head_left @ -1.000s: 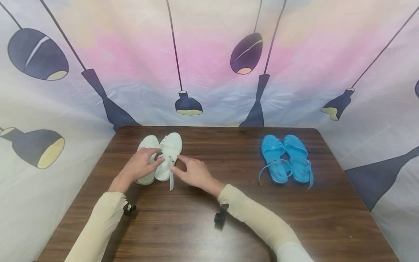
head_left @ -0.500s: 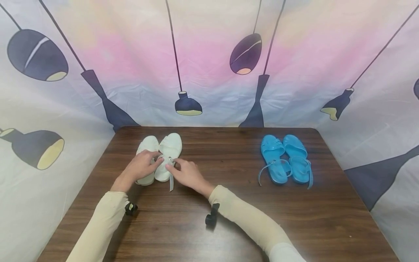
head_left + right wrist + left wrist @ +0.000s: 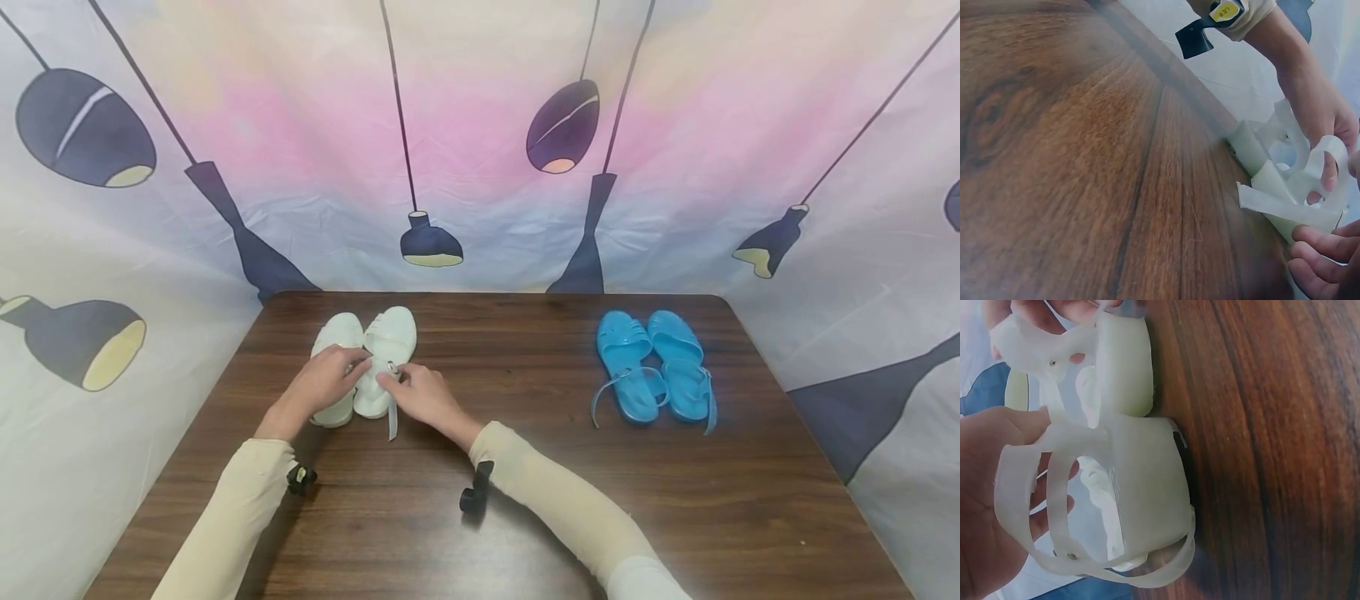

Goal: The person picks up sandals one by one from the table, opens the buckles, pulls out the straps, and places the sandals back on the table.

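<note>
Nearest to me, two cream sleeves (image 3: 232, 508) enter from the lower edge of the head frame, each with a black wrist device (image 3: 302, 479) at the cuff. Beneath them I record the bare wood-grain surface of the table (image 3: 540, 500).

At left of centre I find the two hands at work. The right hand (image 3: 431, 398) has thumb and fingertips brought together, pinching the ankle strap (image 3: 394, 372) of the white sandal (image 3: 390, 333) on the right of its pair. A free strap end (image 3: 392, 421) hangs behind that sandal's heel. The left hand (image 3: 318, 385) lies over the other white sandal (image 3: 341, 331), its fingers bent and their tips by the inner side of the same strap; I cannot tell whether they grip it or merely touch it. In the left wrist view I note the two white heels side by side, soles down.

At right of centre I log a pair of blue sandals (image 3: 637, 392), well apart from the hands, toes toward the far edge, straps trailing outward on both sides.

Behind the table I observe a pastel backdrop (image 3: 487, 142) printed with dark hanging lamps.
</note>
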The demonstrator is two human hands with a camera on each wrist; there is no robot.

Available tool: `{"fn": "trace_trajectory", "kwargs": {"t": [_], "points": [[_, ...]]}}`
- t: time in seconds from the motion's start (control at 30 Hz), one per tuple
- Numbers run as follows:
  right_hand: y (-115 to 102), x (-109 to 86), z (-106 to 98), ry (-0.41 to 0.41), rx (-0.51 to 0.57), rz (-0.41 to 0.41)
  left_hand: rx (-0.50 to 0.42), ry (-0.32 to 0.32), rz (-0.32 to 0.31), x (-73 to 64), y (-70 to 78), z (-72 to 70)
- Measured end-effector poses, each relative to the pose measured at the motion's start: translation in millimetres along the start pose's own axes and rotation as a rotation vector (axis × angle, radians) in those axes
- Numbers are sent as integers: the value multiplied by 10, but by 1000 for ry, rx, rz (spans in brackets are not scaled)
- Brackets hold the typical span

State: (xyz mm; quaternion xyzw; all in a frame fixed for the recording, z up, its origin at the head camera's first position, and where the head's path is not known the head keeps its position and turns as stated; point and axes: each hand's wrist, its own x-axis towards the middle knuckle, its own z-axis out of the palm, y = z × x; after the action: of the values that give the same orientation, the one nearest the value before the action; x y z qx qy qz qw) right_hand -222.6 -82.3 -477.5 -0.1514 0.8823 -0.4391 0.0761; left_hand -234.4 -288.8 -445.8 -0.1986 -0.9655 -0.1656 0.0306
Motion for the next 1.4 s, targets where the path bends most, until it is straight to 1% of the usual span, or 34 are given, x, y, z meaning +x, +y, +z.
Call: {"fn": "trace_trajectory", "kwargs": {"t": [0.27,0.4,0.5,0.63,0.8,0.9,1.03,1.1,1.2,1.4], "points": [[-14,39,-8,2,-10,27,19,19,-8,13,43,-16],[8,61,-18,-7,34,17,21,34,-2,4,71,-25],[41,62,-33,-27,133,9,21,57,10,-2,95,-24],[66,57,-67,-44,284,31,11,90,24,-1,132,-28],[48,52,-154,-33,425,54,-14,116,25,37,184,-49],[47,39,-211,-37,516,60,-28,141,41,52,241,-73],[66,7,-321,-40,568,62,-74,162,45,66,340,-92],[71,-20,-396,-42,552,59,-116,170,39,70,395,-100],[81,-55,-521,-28,498,42,-182,192,35,82,492,-114],[106,-159,-804,23,305,-19,-266,265,51,100,732,-126]]}}
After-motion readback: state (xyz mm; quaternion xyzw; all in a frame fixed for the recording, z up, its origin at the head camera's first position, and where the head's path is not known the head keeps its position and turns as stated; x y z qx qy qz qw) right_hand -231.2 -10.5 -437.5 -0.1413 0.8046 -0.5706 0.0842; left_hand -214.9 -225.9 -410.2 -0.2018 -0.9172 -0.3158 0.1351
